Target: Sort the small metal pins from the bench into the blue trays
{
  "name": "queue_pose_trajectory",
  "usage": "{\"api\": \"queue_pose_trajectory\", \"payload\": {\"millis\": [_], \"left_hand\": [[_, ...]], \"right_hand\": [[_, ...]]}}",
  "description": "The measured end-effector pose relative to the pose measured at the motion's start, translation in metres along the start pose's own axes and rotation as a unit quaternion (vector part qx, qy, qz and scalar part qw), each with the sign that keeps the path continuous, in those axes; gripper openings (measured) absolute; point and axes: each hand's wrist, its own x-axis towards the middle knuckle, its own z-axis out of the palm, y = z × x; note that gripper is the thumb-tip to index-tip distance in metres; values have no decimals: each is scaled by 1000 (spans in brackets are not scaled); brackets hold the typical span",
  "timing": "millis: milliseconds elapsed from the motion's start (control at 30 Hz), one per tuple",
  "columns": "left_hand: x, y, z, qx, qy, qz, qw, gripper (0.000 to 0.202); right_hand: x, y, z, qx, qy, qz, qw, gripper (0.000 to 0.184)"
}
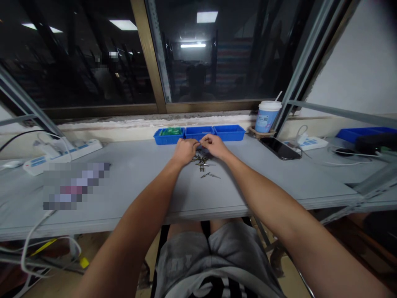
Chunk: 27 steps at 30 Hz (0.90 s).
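Note:
My left hand and my right hand meet at the far middle of the grey table, fingers curled in a pinch over a heap of small metal screws. What they pinch is too small to name. A few loose screws lie nearer to me. Just behind the hands stand three blue bins in a row; the left one holds green parts.
A white power strip with cables lies at the left. A lidded cup with a straw stands on a coaster at the right, a black phone beside it. Another blue tray is at the far right. A window runs behind the table.

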Motion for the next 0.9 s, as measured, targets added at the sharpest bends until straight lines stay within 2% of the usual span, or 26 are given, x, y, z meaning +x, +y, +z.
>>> {"api": "queue_pose_trajectory", "payload": {"millis": [100, 200, 300, 400, 533, 633, 767, 900], "left_hand": [[-1, 3, -2, 6, -10, -10, 1000, 31], [-2, 8, -3, -3, -3, -27, 1000, 30], [-4, 10, -3, 5, 1, -65, 998, 36], [-5, 9, -2, 26, -27, -96, 995, 36], [-5, 6, -3, 41, -76, -106, 991, 33], [-6, 5, -3, 49, -99, -96, 989, 32], [-6, 4, -1, 53, -112, -75, 989, 30], [-6, 3, 0, 49, -122, -72, 989, 28]], "right_hand": [[1, 1, 1, 50, 0, -4, 999, 14], [2, 1, -2, 24, 26, 3, 999, 12], [2, 6, -9, -65, 82, 24, 994, 12], [1, 14, -17, -193, 114, 50, 973, 34], [1, 26, -27, -292, 100, 85, 948, 63], [6, 35, -32, -313, 72, 107, 941, 74], [13, 46, -34, -300, 49, 114, 946, 76], [16, 50, -34, -265, 57, 104, 957, 73]]}}
